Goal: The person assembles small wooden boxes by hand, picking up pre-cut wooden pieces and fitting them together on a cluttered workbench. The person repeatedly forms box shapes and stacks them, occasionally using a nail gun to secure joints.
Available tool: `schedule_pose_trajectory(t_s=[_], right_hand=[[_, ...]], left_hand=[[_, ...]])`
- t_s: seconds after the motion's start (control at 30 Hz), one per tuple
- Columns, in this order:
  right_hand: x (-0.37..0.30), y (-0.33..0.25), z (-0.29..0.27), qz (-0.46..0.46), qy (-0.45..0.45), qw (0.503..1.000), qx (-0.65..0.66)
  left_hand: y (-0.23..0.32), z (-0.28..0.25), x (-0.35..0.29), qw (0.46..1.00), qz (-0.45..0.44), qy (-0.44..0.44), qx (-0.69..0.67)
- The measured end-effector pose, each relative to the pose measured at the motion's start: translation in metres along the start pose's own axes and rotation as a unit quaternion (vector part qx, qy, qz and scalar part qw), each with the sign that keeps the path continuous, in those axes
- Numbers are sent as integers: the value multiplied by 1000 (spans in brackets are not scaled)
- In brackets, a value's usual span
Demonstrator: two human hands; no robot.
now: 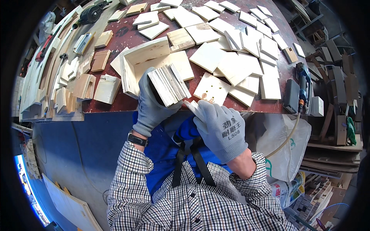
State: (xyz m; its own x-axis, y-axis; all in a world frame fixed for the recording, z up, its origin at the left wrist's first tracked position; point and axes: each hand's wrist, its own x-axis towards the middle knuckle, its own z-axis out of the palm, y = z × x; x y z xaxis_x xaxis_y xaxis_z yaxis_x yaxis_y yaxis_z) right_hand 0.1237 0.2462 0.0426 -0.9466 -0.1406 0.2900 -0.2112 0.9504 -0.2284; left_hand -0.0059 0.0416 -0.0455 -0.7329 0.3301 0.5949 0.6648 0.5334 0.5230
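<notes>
My left hand [152, 104], in a grey work glove, is closed round a stack of thin wooden boards [169, 84], held with the layered edges facing up. Just right of it my right hand [219, 125], gloved alike, pinches a small thin wooden piece [195, 110] whose tip comes close to the stack. Behind the left hand a pale plywood corner or open box [144, 56] stands on the dark red table [102, 107]. A square plywood piece with dark spots [212, 89] lies at the table's near edge, beyond my right hand.
Many loose plywood pieces [235, 69] overlap across the table. Wood blocks [84, 86] and strips line the left side, with a black power tool [92, 13] at the far left. A blue air tool [302, 86] with a hose lies right. Below hangs a whitish plastic sack [287, 142].
</notes>
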Motion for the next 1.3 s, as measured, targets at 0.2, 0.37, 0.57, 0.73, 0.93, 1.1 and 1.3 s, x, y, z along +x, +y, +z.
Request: schedule_pose_trajectory(t_s=[0.2, 0.37, 0.57, 0.73, 0.93, 1.1, 1.3], right_hand=[[7, -6, 0, 5, 0, 1000, -1], [5, -6, 6, 6, 25, 1000, 11], [5, -7, 16, 3, 53, 996, 65], [4, -6, 24, 19, 51, 995, 89], [15, 1, 13, 19, -27, 994, 107], [22, -1, 7, 10, -66, 994, 91], [23, -1, 9, -2, -55, 993, 103]], left_hand=[[1, 0, 1, 1000, 3, 0, 8], [2, 1, 2, 1000, 0, 3, -10], [3, -1, 3, 1000, 12, -6, 14], [3, -1, 2, 1000, 7, 3, 4], [0, 2, 1, 1000, 12, -2, 12], [0, -1, 0, 1000, 4, -11, 6], [3, -6, 1, 998, -26, -34, -42]])
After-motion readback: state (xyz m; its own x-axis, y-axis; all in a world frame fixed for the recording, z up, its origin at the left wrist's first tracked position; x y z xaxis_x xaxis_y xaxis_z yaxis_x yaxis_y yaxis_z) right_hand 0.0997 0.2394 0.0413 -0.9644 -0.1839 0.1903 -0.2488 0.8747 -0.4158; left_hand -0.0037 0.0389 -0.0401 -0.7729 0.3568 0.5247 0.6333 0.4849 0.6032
